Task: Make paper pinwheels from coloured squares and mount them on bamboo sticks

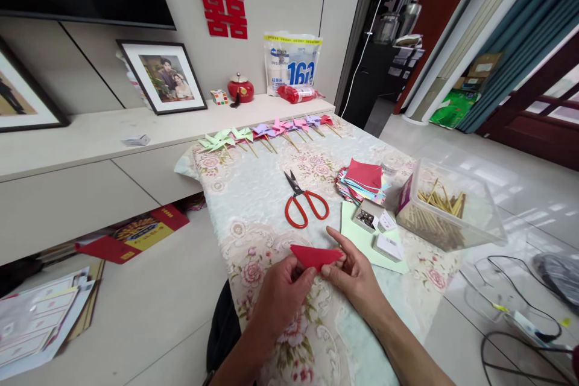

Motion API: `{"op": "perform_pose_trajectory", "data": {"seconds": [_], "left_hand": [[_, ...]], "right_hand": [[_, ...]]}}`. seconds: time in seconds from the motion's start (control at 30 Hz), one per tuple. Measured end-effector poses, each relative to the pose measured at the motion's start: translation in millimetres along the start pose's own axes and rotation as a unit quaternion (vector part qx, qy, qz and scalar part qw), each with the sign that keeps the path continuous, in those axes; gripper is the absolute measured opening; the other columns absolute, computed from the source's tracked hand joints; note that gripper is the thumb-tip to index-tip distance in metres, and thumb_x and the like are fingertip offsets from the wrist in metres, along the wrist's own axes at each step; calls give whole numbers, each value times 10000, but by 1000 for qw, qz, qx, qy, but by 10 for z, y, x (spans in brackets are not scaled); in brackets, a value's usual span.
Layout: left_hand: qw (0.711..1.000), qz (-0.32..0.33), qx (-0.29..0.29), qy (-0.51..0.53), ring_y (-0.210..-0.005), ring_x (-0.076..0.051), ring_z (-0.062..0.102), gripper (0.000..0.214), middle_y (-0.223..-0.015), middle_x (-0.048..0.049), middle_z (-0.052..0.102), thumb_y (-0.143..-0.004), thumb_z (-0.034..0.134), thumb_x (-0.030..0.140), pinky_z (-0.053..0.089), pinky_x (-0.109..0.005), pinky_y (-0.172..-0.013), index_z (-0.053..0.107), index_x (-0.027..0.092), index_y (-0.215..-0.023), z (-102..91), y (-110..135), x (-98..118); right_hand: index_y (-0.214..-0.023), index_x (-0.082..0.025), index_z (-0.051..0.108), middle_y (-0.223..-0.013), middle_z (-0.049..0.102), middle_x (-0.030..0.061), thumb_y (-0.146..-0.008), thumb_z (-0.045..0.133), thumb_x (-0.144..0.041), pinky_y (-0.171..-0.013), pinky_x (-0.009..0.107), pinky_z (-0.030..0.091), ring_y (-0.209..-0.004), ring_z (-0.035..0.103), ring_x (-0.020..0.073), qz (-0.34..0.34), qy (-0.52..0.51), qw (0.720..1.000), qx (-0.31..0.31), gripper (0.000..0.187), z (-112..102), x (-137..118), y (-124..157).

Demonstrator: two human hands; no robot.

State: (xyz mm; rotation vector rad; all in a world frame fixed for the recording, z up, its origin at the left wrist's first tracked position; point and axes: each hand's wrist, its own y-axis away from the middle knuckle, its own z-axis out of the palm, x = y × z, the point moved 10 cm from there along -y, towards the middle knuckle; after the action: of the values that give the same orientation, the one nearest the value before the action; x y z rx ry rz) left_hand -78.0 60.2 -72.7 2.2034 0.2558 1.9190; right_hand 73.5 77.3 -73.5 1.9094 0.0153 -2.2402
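Note:
A sheet of red paper (314, 255), folded into a triangle, is held between both hands above the flowered tablecloth. My left hand (287, 286) pinches its left part, with the thumb pressed along the lower edge. At the right corner my right hand (350, 268) grips it between thumb and fingers, the index finger stretched out and upward. Beyond the hands lie scissors (298, 194) with orange handles, blades pointing away and slightly parted. Right of them sits a stack of coloured paper squares (363, 176), a red one on top.
Several finished paper pinwheels (283, 126) on sticks line the far table edge. On a green sheet (355, 244) stand an open box of small metal pins (368, 217) and a white box (388, 247). A clear plastic bin (482, 214) of sticks is at the right edge.

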Motion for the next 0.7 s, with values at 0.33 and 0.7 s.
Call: {"op": "perform_pose_trajectory", "data": {"seconds": [0.33,0.7], "left_hand": [[1000,4,-20,-3,-548,-152,506,283,-594,7,613,-772,675,455,352,-256,-513,684,173,-746,30,-17,-97],[997,1,-35,68,-525,-121,474,260,-628,22,587,-824,647,412,383,-242,-505,697,160,-864,57,-6,-126]], "right_hand": [[-1388,-214,521,-706,505,-63,-711,846,-392,-566,255,360,-593,445,114,2,-10,1000,5,771,30,-92,10],[-1293,-215,615,-714,587,-40,-735,828,-374,-566,243,403,-597,519,119,-20,-5,999,38,618,-104,-95,12]]}}
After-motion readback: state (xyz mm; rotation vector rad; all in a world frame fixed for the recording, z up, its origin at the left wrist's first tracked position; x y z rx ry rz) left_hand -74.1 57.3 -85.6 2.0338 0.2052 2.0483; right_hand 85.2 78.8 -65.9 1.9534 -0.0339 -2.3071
